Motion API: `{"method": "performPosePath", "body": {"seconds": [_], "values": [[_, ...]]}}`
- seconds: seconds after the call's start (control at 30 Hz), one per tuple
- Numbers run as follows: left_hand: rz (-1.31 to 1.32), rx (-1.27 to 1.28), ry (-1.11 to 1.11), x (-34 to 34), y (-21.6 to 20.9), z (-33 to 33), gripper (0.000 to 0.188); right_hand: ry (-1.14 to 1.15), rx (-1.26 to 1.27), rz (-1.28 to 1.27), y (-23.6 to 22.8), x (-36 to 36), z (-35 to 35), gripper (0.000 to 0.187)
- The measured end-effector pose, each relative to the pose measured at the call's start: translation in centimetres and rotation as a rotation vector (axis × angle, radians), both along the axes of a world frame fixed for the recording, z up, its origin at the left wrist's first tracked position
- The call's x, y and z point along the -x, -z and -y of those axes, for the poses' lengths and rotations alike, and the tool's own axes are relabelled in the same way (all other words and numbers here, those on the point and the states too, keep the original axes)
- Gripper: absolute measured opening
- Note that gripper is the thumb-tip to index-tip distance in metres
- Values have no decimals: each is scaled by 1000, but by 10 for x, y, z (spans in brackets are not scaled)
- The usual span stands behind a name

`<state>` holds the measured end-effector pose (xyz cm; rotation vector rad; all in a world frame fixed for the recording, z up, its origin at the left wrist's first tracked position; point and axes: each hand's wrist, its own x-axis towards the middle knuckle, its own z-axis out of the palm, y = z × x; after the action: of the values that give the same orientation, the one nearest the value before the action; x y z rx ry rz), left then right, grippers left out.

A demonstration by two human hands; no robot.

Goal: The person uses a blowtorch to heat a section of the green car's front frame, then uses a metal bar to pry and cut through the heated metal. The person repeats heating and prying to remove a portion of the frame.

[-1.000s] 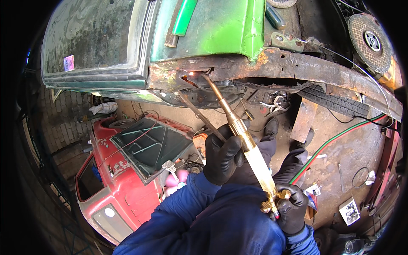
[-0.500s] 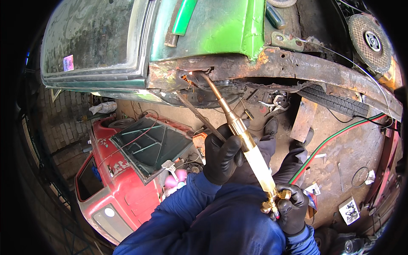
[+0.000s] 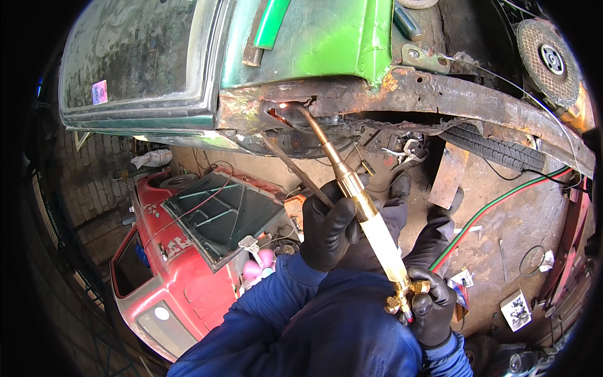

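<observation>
A brass gas torch point(image 3: 381, 242) runs slantwise up from my lap to the rusty metal edge point(image 3: 251, 107) of the green car body. My right hand point(image 3: 432, 308), in a black glove, is closed round its valve end. My left hand point(image 3: 330, 229), also gloved, is closed on a thin dark metal bar point(image 3: 295, 169), right beside the torch barrel; whether it also grips the torch I cannot tell. The bar's far end lies just below the rusty edge. At the torch tip, a small spot glows orange next to a ragged hole point(image 3: 276, 115).
Above the work lie a green-handled tool point(image 3: 271, 28) and an angle grinder point(image 3: 548, 63). Green and red hoses point(image 3: 487, 210) curve across the right side. A red car shell point(image 3: 182, 276) stands at lower left. A tyre point(image 3: 496, 149) and a metal plate point(image 3: 448, 176) sit under the sill.
The spot at the torch tip glows brighter now. The orange glow at the ragged hole's lower edge has faded and its opening shows more clearly. Both hands stay almost still.
</observation>
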<state>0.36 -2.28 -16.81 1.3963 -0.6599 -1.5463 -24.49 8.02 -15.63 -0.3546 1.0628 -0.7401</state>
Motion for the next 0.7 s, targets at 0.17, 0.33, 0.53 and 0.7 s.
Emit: {"method": "performPosePath", "body": {"seconds": [0.17,0.33,0.53,0.7], "values": [[2,10,19,-2,0,1,62,-6,43,-45,2,-2,-2,83],[7,11,12,-2,0,0,62,17,-10,13,-2,-2,-1,82],[8,26,12,-1,0,0,61,27,-22,34,-3,-3,1,81],[2,28,8,-1,1,0,61,58,-16,43,-2,-3,-1,74]]}}
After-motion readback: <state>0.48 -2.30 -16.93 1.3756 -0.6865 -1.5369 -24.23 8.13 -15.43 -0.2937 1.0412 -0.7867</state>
